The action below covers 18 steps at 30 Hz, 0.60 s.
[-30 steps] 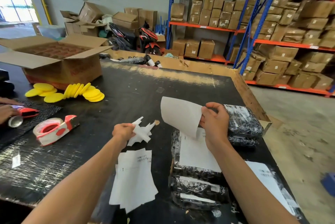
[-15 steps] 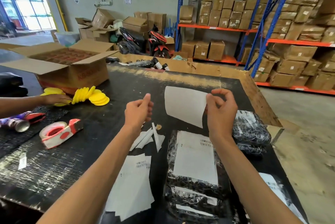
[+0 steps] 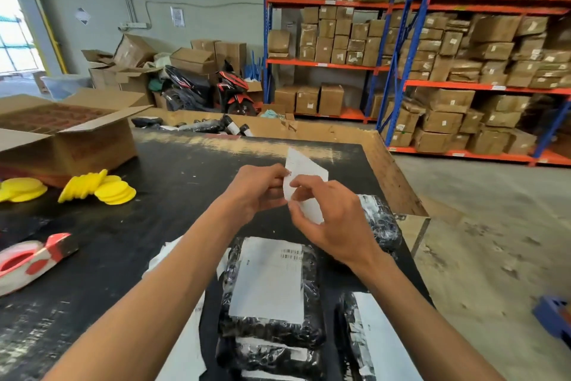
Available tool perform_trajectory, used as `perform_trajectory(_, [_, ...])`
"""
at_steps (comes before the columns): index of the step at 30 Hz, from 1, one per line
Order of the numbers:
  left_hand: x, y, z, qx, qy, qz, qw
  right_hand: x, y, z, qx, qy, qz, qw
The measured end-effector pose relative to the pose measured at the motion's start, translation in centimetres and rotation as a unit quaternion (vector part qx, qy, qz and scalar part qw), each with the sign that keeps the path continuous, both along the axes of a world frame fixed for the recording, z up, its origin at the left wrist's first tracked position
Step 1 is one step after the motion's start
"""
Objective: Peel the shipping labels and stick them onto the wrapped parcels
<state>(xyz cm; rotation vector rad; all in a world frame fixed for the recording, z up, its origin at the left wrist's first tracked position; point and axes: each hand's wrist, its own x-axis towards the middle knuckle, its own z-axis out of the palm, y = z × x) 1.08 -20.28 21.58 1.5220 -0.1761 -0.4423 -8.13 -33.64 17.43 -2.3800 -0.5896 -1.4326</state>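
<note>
Joining now, both hands (image 3: 296, 201) pinch label (image 3: 304, 178) above black table (image 3: 173, 183).

Both forearms converge, left hand (image 3: 258, 189) and right hand (image 3: 332, 220) pinching with curled fingers.

Bare black tabletop (image 3: 185, 183) lies open between an opened carton (image 3: 71, 139) with yellow discs (image 3: 102, 187) at the left and a red-and-white tape dispenser (image 3: 34, 257) nearer the camera. Stacked black-wrapped parcels (image 3: 272, 297) crowd the near right side, loose label sheets (image 3: 185, 334) beside them, another wrapped parcel (image 3: 381, 223) at the right edge.
</note>
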Motion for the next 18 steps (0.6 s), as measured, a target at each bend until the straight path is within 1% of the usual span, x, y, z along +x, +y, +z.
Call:
perform_trajectory(4, [-0.2,-3.8,-0.1,0.017,-0.053,-0.009,0.998,-1.0,-3.7,-0.7,-0.043,-0.004,-0.030,0.999])
perform_trajectory(6, [-0.2,-5.8,-0.5,0.036,-0.072,-0.023,0.997,-1.4,-6.0,-1.1,-0.049,0.007,-0.036,0.998])
perform_trajectory(8, [0.1,-7.4,-1.4,0.056,-0.073,-0.029,0.995,-1.8,-8.2,-1.8,-0.043,0.025,-0.037,0.998])
perform_trajectory(10, [0.6,-9.1,-2.3,0.061,-0.070,-0.024,0.995,-2.4,-10.4,-2.6,-0.005,0.061,-0.032,0.998])
perform_trajectory(11, [0.9,-9.9,-2.7,0.062,-0.070,-0.022,0.995,-2.7,-11.3,-3.0,0.037,0.082,-0.033,0.995])
perform_trajectory(12, [1.1,-10.5,-3.0,0.061,-0.071,-0.029,0.995,-2.9,-11.9,-3.3,0.102,0.101,-0.044,0.989])
perform_trajectory(13, [1.3,-11.1,-3.3,0.059,-0.074,-0.044,0.995,-2.9,-12.5,-3.4,0.193,0.125,-0.058,0.971])
perform_trajectory(14, [1.4,-11.6,-3.4,0.058,-0.078,-0.063,0.993,-2.6,-13.2,-3.4,0.303,0.155,-0.068,0.938])
perform_trajectory(16, [1.5,-12.6,-3.5,0.056,-0.088,-0.099,0.990,-1.5,-15.3,-3.4,0.503,0.219,-0.061,0.834])
perform_trajectory(17, [1.5,-13.0,-3.4,0.055,-0.094,-0.110,0.988,-0.9,-16.5,-3.5,0.564,0.243,-0.054,0.788])
perform_trajectory(18, [1.6,-13.7,-3.4,0.055,-0.099,-0.117,0.987,-0.5,-17.6,-3.8,0.599,0.262,-0.049,0.755])
